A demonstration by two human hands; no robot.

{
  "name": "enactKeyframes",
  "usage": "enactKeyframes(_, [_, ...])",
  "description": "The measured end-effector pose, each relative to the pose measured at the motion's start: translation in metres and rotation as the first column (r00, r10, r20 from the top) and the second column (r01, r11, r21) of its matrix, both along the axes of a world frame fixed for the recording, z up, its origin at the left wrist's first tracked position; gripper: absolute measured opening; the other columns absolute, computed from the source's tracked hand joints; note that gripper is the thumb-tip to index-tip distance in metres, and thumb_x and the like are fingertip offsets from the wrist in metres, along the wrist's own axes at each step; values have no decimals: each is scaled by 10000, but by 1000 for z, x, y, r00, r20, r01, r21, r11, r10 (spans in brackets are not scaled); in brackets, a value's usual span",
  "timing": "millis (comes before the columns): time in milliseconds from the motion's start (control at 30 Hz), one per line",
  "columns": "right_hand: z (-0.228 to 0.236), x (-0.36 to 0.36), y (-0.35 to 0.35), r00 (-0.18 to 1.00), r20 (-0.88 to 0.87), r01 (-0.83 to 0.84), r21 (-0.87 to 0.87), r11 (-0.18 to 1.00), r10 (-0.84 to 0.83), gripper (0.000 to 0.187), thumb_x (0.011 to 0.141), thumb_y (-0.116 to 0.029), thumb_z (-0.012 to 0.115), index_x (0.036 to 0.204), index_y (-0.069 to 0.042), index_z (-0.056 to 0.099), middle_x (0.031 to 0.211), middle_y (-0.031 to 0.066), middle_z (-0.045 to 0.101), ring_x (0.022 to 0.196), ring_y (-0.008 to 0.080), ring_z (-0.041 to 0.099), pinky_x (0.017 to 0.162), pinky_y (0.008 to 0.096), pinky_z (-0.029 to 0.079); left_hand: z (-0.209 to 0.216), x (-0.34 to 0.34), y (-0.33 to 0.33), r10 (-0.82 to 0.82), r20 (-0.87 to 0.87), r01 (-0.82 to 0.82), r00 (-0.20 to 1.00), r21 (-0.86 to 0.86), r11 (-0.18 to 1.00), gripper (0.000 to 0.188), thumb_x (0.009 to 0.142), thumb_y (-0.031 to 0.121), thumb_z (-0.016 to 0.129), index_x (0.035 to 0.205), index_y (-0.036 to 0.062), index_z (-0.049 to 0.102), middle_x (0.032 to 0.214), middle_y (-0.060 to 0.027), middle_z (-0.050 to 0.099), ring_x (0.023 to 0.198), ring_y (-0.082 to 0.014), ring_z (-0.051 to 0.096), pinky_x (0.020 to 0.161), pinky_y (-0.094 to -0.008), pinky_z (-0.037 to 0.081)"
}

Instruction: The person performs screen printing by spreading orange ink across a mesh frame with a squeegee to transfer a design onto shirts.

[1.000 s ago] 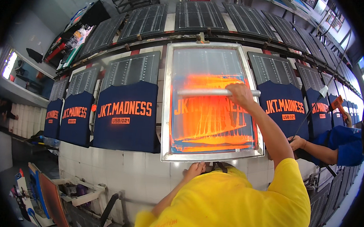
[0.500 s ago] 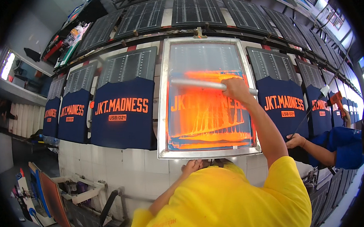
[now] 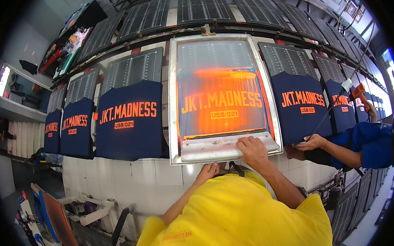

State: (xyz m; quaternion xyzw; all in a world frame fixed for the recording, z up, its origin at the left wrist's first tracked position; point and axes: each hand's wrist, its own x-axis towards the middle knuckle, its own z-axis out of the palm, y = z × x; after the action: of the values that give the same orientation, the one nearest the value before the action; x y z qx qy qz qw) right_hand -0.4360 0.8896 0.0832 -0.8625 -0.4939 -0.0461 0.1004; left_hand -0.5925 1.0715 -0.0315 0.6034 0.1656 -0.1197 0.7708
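Observation:
My right hand (image 3: 253, 152) is closed over a long metal squeegee (image 3: 209, 147), which lies across the near end of a metal-framed printing screen (image 3: 171, 100). Orange ink (image 3: 225, 73) is thickest in a band toward the far end of the mesh. Orange lettering shows through the mesh, over a dark shirt below. At the frame's near edge, my left hand (image 3: 209, 171) has its fingers curled; what they hold, if anything, is hidden.
Printed navy shirts (image 3: 126, 120) lie on dark boards left and right. More boards (image 3: 206, 9) run along the far rail. To the right, a person in blue holds an orange heat gun (image 3: 359, 96); a cable (image 3: 362, 60) hangs there.
My right hand has drawn the squeegee from mid-screen to the near end. The ink pool behind it has thinned, baring the lettering. My left hand stays at the frame's near edge.

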Motion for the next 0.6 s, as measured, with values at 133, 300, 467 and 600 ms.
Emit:
enactKeyframes(133, [-7, -15, -4, 998, -60, 14, 28, 1000, -12, 536, 668, -358, 815, 1062, -60, 608, 1137, 76, 594, 1032, 261, 569, 808, 383, 465, -4, 1, -1, 42, -58, -44, 997, -39, 998, 406, 1059, 359, 464, 786, 63, 514, 662, 31, 418, 601, -97, 364, 560, -262, 313])
enactKeyframes(300, [-28, -23, -10, 991, -123, 44, -11, 999, -45, 677, 607, -402, 843, 1130, -49, 599, 1217, 96, 561, 1121, 281, 519, 879, 413, 441, -10, 1, 6, -71, -83, 73, 994, 14, 997, 303, 1055, 279, 484, 940, 27, 608, 688, 36, 413, 620, -83, 359, 568, -250, 303])
enactKeyframes(467, [-10, -19, -11, 975, -220, 64, 109, 992, -39, 568, 702, -350, 820, 1131, -45, 606, 1217, 115, 584, 1110, 310, 541, 902, 438, 444, -4, 1, 13, -139, -86, 142, 987, 29, 989, 300, 1060, 263, 488, 1061, 7, 645, 679, 23, 415, 619, -101, 378, 584, -262, 348])
enactKeyframes(600, [-25, 16, -41, 936, -267, 305, 289, 907, -230, 393, 865, -267, 710, 1149, -15, 608, 1239, 177, 603, 1184, 341, 546, 982, 454, 437, 15, -8, 24, -181, -178, 195, 967, 63, 979, 332, 1062, 262, 468, 1042, 13, 687, 669, 18, 461, 606, -97, 415, 579, -253, 365])
